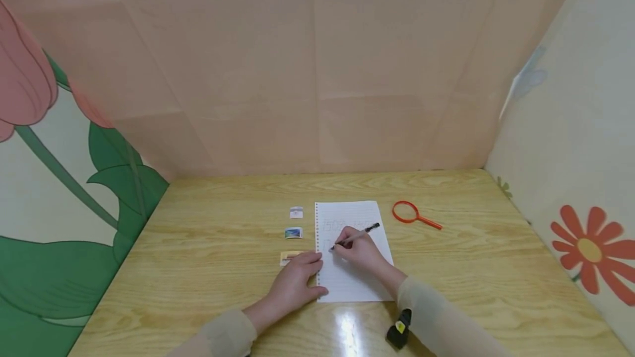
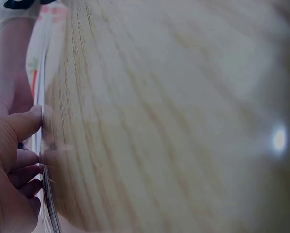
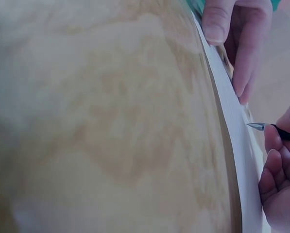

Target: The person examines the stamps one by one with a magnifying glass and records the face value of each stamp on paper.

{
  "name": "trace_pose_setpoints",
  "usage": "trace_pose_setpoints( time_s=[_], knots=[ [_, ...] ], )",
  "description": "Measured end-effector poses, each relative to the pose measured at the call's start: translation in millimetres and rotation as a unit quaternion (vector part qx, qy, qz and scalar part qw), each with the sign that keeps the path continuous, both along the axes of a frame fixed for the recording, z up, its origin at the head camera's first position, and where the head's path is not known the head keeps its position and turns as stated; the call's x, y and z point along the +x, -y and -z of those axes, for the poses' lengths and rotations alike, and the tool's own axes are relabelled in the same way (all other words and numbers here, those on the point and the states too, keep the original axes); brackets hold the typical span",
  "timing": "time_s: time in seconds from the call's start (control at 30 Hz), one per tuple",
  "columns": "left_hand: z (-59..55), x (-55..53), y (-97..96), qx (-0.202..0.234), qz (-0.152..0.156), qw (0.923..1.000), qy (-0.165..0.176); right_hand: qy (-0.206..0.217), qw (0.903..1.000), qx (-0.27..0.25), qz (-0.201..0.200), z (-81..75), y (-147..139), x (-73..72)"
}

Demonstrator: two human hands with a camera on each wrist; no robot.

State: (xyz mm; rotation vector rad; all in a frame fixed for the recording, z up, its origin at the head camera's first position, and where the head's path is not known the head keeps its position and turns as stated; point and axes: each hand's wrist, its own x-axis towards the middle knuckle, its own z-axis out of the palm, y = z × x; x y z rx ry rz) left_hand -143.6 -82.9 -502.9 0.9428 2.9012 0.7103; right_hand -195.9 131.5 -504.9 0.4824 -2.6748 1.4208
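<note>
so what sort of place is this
Probably a small indoor desk corner, perhaps a recording booth: a glossy light wood-grain table backed by a creased pinkish-beige sheet, with a large red cartoon flower with a yellow centre on the pale side wall.

The left arm (image 1: 210, 337) and right arm (image 1: 448, 321) reach forward and in toward each other. The left hand (image 1: 294, 281) rests palm down, its thumb (image 2: 24, 123) spread away from its fingers (image 2: 25, 175). Near it but not touching, the right hand (image 1: 361, 251) has its fingers bent in a pinch with the thumb.
</note>
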Motion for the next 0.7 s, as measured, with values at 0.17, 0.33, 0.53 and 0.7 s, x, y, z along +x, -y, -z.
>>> trace_pose_setpoints(
  time_s=[0.17,0.33,0.53,0.7],
  knots=[
    [0.7,-0.4,-0.8,-0.003,-0.002,1.0,0.003,0.005,0.9999,0.008,0.006,2.3,-1,1.5],
    [0.3,-0.2,-1.5,-0.003,0.001,1.0,0.001,0.021,0.9992,0.006,0.034,1.1,-7,1.7],
    [0.5,0.0,-1.4,-0.006,-0.003,1.0,0.005,0.034,0.9978,-0.004,0.058,3.4,-12,-4.4],
    [1.1,0.2,-0.5,-0.004,0.0,1.0,-0.003,0.022,0.9967,-0.012,0.077,6.4,-13,-12.0]
  ],
)
